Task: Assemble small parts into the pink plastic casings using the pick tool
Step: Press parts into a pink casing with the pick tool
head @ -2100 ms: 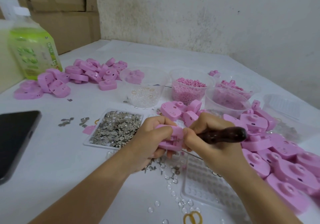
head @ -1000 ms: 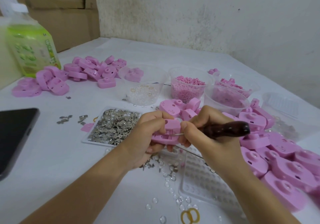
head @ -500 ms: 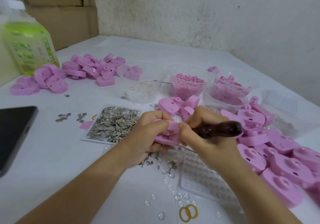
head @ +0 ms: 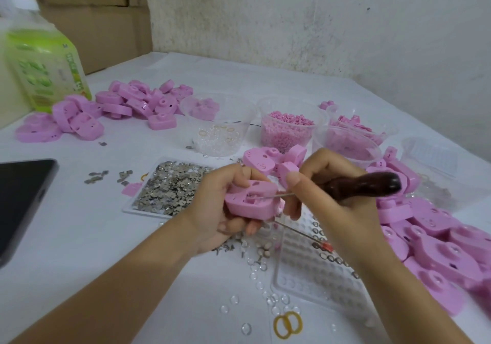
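My left hand (head: 218,205) grips a pink plastic casing (head: 249,202) above the table's middle, its open side turned toward me. My right hand (head: 332,192) holds the pick tool (head: 364,185) by its dark wooden handle, thumb raised. The tool's thin metal needle points left into the recess of the casing. A flat tray of small silver metal parts (head: 170,184) lies just left of my hands. More pink casings (head: 438,240) are heaped at the right.
Clear cups hold clear beads (head: 218,136), pink pellets (head: 285,131) and pink pieces (head: 345,144). Another casing pile (head: 127,104) and a green bottle (head: 45,70) stand at back left. A black phone (head: 18,195) lies left. A clear dimpled tray (head: 318,272), loose beads and yellow rings (head: 288,323) lie near me.
The pick's needle has drawn back a little from the casing, so its metal shaft shows between my hands. My right thumb has lifted. Both hands stay in place.
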